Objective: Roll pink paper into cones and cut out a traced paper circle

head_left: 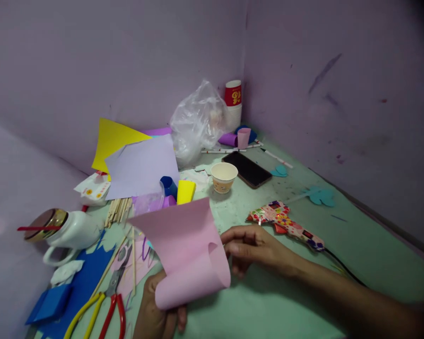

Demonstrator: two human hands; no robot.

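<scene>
My left hand (159,316) fingers are clamped on the low end of the pink sheet (183,249), curled into a loose tube over the table (268,306). Right hand (250,249) fingers bunched at curl edge, pinch unclear. Glue gun (286,220) just beyond, scissors (108,308) left.

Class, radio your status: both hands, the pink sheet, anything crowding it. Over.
Left hand grips pink sheet from below. Right hand at its curled edge, grip unclear. Sheet half rolled. Scissors, glue gun close by.

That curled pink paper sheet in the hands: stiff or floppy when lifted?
Probably floppy and light: the pink paper sheet curls into a loop between left hand and right hand. Released, it would likely spring open.
</scene>
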